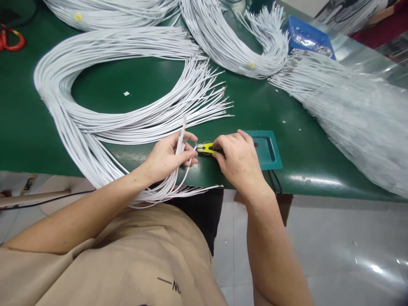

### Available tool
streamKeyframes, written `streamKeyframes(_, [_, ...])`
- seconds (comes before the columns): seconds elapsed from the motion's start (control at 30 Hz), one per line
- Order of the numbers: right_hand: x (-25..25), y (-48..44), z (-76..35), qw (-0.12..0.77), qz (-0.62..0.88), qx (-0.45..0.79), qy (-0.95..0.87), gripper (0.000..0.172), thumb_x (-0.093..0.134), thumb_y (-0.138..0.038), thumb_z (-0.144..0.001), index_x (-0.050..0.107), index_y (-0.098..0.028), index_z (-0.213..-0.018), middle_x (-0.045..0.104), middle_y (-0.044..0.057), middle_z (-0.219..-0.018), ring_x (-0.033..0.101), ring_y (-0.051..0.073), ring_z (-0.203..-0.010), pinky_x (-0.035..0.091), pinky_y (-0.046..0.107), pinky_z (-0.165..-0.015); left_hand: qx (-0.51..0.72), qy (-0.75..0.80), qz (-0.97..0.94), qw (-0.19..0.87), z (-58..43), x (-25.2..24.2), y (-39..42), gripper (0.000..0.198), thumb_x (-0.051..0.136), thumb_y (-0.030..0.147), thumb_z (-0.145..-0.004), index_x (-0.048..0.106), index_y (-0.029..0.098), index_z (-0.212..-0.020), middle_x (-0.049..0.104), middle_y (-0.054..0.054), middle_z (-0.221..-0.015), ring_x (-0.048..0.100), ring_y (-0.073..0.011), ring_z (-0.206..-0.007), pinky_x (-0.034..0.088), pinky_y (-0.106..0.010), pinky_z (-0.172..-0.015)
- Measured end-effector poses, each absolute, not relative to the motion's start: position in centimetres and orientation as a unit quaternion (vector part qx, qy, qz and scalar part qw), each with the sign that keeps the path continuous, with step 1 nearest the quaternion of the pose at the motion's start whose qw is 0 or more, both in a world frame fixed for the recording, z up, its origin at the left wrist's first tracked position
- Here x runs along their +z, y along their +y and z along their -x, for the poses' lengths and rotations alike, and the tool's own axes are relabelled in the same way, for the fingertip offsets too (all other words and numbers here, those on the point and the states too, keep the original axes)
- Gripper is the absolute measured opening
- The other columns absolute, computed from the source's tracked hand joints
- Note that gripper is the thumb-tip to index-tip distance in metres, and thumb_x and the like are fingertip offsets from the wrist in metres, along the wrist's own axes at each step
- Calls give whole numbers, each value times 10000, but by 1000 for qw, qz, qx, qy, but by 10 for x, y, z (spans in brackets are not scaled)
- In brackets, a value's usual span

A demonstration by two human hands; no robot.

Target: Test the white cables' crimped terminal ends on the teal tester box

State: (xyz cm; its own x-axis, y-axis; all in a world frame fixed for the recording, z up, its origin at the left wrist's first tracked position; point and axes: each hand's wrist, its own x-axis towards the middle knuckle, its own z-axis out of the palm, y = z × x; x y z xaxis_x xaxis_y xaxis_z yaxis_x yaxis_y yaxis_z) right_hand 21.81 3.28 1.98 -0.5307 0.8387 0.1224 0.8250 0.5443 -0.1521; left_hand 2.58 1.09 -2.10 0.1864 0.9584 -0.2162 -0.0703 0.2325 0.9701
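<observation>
My left hand [168,155] is closed around several white cables [180,148], and their ends stick up above the thumb. One of these cables bends toward the jaws of small yellow pliers [206,148]. My right hand [237,155] grips the pliers by the handles, which are mostly hidden under the fingers. The jaws are right beside my left fingertips; whether they touch the cable end I cannot tell. Behind my right hand lies a teal tray [270,151] at the table's front edge. A long looped bundle of white cables [57,85] curves over the table to my left hand.
More white cable bundles [219,42] lie at the back. A blue bin [309,36] holds small metal parts. At the right, cables in clear plastic [357,106] spread across the green table [255,106]. Red-handled scissors [12,39] rest far left. Another person's sleeve [379,27] shows at upper right.
</observation>
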Motion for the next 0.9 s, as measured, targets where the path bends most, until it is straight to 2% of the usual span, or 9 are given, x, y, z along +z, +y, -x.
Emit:
streamKeyframes(0.1, [18,36,-220,82,462,33,-882,164,540,-96,-802,567,-202,-924,654,54,-844,539,240,-896,336,457,-1025,415,484,-460,618,-27,-22,11,306,666,210,-771,553,190,-1054,613,30,-764,698,-138,-656,530,-228,-620])
streamKeyframes(0.23, [16,40,-221,90,465,7,-881,126,549,-112,-818,616,-197,-882,576,53,-758,509,225,-835,408,409,-937,413,492,-453,618,-29,-24,12,299,663,192,-760,560,197,-1041,583,48,-761,694,-128,-629,542,-238,-641])
streamKeyframes(0.43, [15,46,-222,105,479,27,-871,133,572,-132,-824,665,-218,-864,521,51,-755,498,218,-801,445,407,-838,391,520,-468,598,-31,-28,13,299,652,187,-748,563,205,-1033,606,34,-770,704,-140,-660,540,-217,-612])
streamKeyframes(0.57, [17,49,-222,85,475,39,-875,130,579,-132,-821,673,-211,-862,550,48,-730,528,214,-779,437,435,-895,382,532,-485,580,-32,-30,13,301,642,174,-739,564,224,-1026,617,30,-773,707,-149,-671,545,-218,-596])
streamKeyframes(0.63, [20,48,-222,85,466,57,-879,138,582,-142,-819,670,-206,-904,616,60,-778,562,234,-855,398,476,-970,386,528,-482,582,-32,-31,13,304,647,173,-731,563,225,-1018,619,27,-771,703,-150,-660,551,-224,-587])
streamKeyframes(0.7, [26,45,-220,114,465,77,-875,194,577,-159,-825,655,-206,-997,677,83,-940,568,267,-1005,357,508,-1014,387,522,-477,592,-32,-32,13,299,647,173,-730,558,223,-1011,615,29,-768,702,-148,-655,555,-227,-588])
streamKeyframes(0.77, [32,38,-216,169,483,86,-855,228,546,-179,-855,634,-213,-1062,683,84,-1063,558,274,-1079,377,489,-993,383,516,-470,605,-32,-31,14,296,648,167,-729,550,218,-1003,608,33,-765,702,-145,-652,552,-222,-589])
streamKeyframes(0.9, [35,11,-201,267,535,90,-796,202,449,-214,-931,646,-196,-972,698,69,-958,598,219,-908,449,371,-841,383,518,-454,616,-26,-28,15,313,661,163,-718,540,205,-1004,592,42,-753,697,-141,-639,539,-217,-582])
